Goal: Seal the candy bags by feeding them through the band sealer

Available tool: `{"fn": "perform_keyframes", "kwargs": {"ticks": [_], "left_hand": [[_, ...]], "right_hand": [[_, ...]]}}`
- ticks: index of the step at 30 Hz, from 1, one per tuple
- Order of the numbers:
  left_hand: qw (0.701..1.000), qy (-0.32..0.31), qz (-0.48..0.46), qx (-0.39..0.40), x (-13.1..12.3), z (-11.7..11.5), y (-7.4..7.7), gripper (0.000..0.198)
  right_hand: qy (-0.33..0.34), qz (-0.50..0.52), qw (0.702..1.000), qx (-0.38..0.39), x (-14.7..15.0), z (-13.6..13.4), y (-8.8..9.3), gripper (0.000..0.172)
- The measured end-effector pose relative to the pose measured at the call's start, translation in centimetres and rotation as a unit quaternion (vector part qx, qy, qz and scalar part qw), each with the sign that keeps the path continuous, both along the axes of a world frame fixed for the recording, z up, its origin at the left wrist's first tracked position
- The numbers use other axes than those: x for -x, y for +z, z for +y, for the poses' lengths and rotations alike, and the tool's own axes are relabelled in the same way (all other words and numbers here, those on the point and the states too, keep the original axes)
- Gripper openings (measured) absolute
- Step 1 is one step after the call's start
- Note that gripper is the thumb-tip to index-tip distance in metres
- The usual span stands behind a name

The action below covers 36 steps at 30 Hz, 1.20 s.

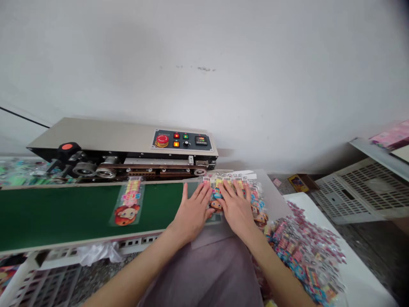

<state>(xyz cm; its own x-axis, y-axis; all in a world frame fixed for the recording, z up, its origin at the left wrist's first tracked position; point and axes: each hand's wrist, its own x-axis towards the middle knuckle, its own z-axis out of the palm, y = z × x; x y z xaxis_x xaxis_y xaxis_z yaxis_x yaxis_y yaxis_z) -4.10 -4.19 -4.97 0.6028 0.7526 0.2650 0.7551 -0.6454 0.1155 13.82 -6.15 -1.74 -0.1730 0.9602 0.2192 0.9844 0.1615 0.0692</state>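
My left hand (193, 213) lies palm down at the right end of the green conveyor belt (79, 213), its fingers stretched over a clear plastic packet. Close beside it, my right hand (237, 209) rests with fingers spread on a row of overlapping printed packets (258, 200). A cartoon face (216, 205) on one packet shows between the two hands. Further left on the belt lies a single clear packet (128, 200) with a red-haired cartoon figure, its top edge by the band sealer (128, 136). What lies under my palms is hidden.
The sealer carries a control panel (182, 140) with a red stop button and lit display. A heap of small packets (306, 256) covers part of a white surface at right. Beyond stands a white slatted crate (361, 192). Green-tinted packets (25, 170) lie behind the belt.
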Motion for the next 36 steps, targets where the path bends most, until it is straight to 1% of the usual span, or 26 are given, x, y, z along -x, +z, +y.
{"fn": "perform_keyframes", "kwargs": {"ticks": [3, 6, 8, 10, 12, 13, 14, 16, 17, 19, 22, 25, 28, 31, 36], "left_hand": [[1.000, 0.022, 0.002, 0.008, 1.7, 0.0, 0.4, 0.059], [0.999, 0.047, 0.013, 0.008, 3.8, 0.1, 0.8, 0.057], [0.996, 0.080, 0.025, 0.003, 5.5, 0.0, 1.1, 0.056], [0.991, 0.128, 0.034, -0.007, 6.8, -0.4, 1.8, 0.055], [0.986, 0.160, 0.035, -0.012, 7.4, -1.2, 2.7, 0.053], [0.987, 0.159, 0.033, -0.007, 7.3, -1.7, 3.2, 0.052], [0.989, 0.144, 0.031, 0.004, 6.9, -2.1, 3.7, 0.050], [0.996, 0.079, 0.024, 0.034, 5.4, -2.5, 4.4, 0.048], [0.998, 0.042, 0.017, 0.040, 4.4, -2.4, 4.4, 0.048], [0.999, -0.012, 0.004, 0.042, 2.6, -1.8, 4.1, 0.049], [0.998, -0.042, -0.004, 0.040, 0.6, -0.7, 2.7, 0.053], [0.998, -0.044, 0.000, 0.033, -0.2, 0.1, 1.1, 0.055], [0.999, -0.032, 0.000, 0.014, 0.0, 0.1, 0.2, 0.055], [1.000, -0.006, 0.004, 0.000, 0.4, -0.3, 0.3, 0.055], [0.998, 0.063, 0.015, 0.011, 1.8, -0.8, 1.0, 0.055]], "right_hand": [[0.001, 0.019, 1.000, -0.001, 0.8, 0.2, -0.1, 0.045], [-0.009, 0.031, 0.999, 0.001, 1.3, 0.3, 0.0, 0.045], [-0.005, 0.034, 0.999, 0.008, 1.4, 0.3, 0.1, 0.044], [0.010, 0.034, 0.999, 0.018, 1.6, 0.3, 0.2, 0.044], [0.028, 0.033, 0.999, 0.019, 1.8, 0.1, 0.2, 0.043], [0.036, 0.032, 0.999, 0.015, 1.7, -0.1, 0.2, 0.043], [0.040, 0.031, 0.999, 0.007, 1.5, -0.2, 0.2, 0.042], [0.034, 0.024, 0.999, -0.021, 0.6, -0.4, 0.2, 0.040], [0.021, 0.018, 0.999, -0.037, 0.0, -0.4, 0.1, 0.040], [-0.015, 0.003, 0.998, -0.059, -1.2, -0.6, 0.1, 0.041], [-0.044, -0.022, 0.998, -0.047, -2.5, -1.2, 0.1, 0.042], [-0.049, -0.032, 0.998, -0.027, -2.7, -1.7, 0.1, 0.042], [-0.051, -0.020, 0.998, -0.031, -2.0, -1.8, -0.1, 0.044], [-0.039, -0.002, 0.999, -0.034, -1.1, -1.6, -0.4, 0.044], [-0.021, 0.016, 0.999, -0.021, 0.9, -1.2, -0.3, 0.044]]}}
